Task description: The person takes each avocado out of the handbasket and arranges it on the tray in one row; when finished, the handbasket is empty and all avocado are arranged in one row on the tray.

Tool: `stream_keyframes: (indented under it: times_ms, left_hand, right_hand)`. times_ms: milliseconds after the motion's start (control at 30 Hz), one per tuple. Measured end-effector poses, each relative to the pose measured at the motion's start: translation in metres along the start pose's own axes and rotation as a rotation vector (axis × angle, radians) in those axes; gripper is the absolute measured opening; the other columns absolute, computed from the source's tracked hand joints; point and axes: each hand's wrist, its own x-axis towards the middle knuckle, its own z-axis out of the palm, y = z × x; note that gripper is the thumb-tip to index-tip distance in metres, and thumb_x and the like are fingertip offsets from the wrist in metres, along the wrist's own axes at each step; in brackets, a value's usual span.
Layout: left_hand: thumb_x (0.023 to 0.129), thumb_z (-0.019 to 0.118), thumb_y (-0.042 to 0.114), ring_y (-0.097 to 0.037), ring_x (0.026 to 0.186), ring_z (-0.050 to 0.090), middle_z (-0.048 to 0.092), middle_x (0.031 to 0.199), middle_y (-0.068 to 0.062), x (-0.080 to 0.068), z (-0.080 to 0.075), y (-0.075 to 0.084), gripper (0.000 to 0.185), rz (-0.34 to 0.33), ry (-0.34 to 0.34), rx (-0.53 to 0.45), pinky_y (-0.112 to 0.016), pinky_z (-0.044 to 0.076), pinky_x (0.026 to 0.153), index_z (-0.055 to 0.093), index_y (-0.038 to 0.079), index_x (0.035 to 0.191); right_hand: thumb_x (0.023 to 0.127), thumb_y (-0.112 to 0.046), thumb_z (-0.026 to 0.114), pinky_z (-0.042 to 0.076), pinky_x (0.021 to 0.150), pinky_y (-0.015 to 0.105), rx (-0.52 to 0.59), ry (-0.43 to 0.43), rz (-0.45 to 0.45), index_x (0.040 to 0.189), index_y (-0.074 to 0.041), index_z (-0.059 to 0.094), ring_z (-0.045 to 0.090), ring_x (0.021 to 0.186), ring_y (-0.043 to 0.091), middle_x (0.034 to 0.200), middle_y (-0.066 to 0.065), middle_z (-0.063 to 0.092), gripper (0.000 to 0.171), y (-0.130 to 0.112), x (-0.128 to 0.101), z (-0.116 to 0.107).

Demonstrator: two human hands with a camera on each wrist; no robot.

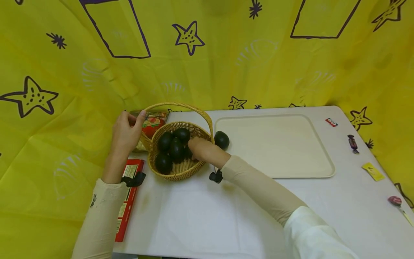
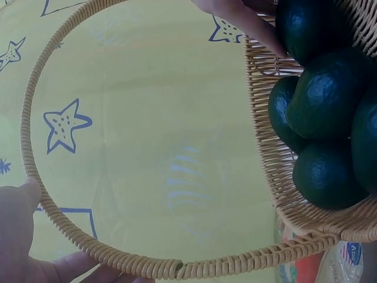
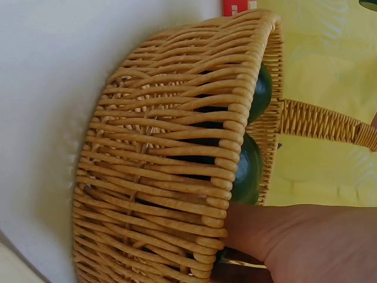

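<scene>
A wicker basket [image 1: 176,176] stands on the table with several dark green avocados [image 1: 176,150] inside. My left hand [image 1: 127,131] grips the left side of its arched handle [image 1: 182,105], thumb and fingers on opposite sides of the cane [image 2: 70,233]. Over the right rim reaches my right hand [image 1: 204,148], its fingers down inside the basket. In the left wrist view those fingers hold an avocado [image 2: 309,26] near the rim; the basket wall hides much of the grip in the right wrist view. Another avocado [image 1: 221,140] lies outside, between basket and tray.
A cream tray [image 1: 275,147] lies right of the basket. A red box [image 1: 129,201] and a plastic food packet [image 1: 153,122] lie at the left. Wrapped sweets [image 1: 352,144] and a lollipop [image 1: 395,201] line the right edge. A yellow patterned cloth [image 1: 220,72] hangs behind.
</scene>
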Motion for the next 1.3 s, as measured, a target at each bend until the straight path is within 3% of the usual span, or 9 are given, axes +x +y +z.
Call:
stream_keyframes:
  times_ms: [600, 833, 1067, 1200, 1300]
  left_hand:
    - [0.107, 0.049, 0.059, -0.037, 0.094, 0.052, 0.055, 0.106, -0.021, 0.002, 0.000, 0.001, 0.063, 0.009, 0.010, 0.015, -0.043, 0.039, 0.080, 0.054, -0.004, 0.110]
    - [0.107, 0.049, 0.058, -0.038, 0.094, 0.053, 0.055, 0.106, -0.021, 0.001, 0.000, 0.001, 0.062, 0.007, 0.010, 0.012, -0.042, 0.039, 0.081, 0.054, -0.004, 0.109]
    - [0.108, 0.049, 0.057, -0.037, 0.094, 0.052, 0.055, 0.106, -0.020, 0.002, 0.000, 0.000, 0.061, 0.009, 0.007, 0.005, -0.042, 0.039, 0.080, 0.054, -0.004, 0.110]
    - [0.108, 0.049, 0.057, -0.037, 0.093, 0.052, 0.054, 0.105, -0.020, 0.002, 0.000, 0.001, 0.061, 0.009, 0.005, 0.004, -0.042, 0.038, 0.080, 0.054, -0.004, 0.110]
    - [0.108, 0.048, 0.057, -0.037, 0.094, 0.052, 0.054, 0.106, -0.020, 0.002, -0.001, 0.000, 0.060, 0.006, 0.003, 0.004, -0.042, 0.038, 0.080, 0.053, -0.003, 0.109]
  right_hand:
    - [0.090, -0.012, 0.086, 0.057, 0.093, 0.036, 0.122, -0.023, 0.012, 0.116, 0.000, 0.070, 0.069, 0.109, 0.023, 0.121, 0.015, 0.073, 0.032, 0.008, 0.004, -0.002]
    - [0.092, -0.012, 0.084, 0.055, 0.097, 0.036, 0.132, -0.025, 0.008, 0.133, -0.002, 0.064, 0.067, 0.121, 0.027, 0.131, 0.016, 0.070, 0.047, 0.008, 0.005, -0.001]
    - [0.094, -0.012, 0.082, 0.056, 0.088, 0.033, 0.158, 0.041, -0.028, 0.118, 0.001, 0.068, 0.068, 0.105, 0.022, 0.118, 0.015, 0.073, 0.031, 0.011, 0.002, 0.003]
    - [0.096, -0.013, 0.079, 0.055, 0.092, 0.035, 0.218, 0.087, -0.044, 0.128, 0.004, 0.062, 0.068, 0.111, 0.026, 0.121, 0.018, 0.071, 0.040, 0.013, -0.004, 0.003]
    - [0.099, -0.014, 0.077, 0.054, 0.099, 0.038, 0.287, 0.117, -0.045, 0.147, 0.007, 0.051, 0.065, 0.125, 0.031, 0.137, 0.024, 0.065, 0.059, 0.014, -0.007, 0.002]
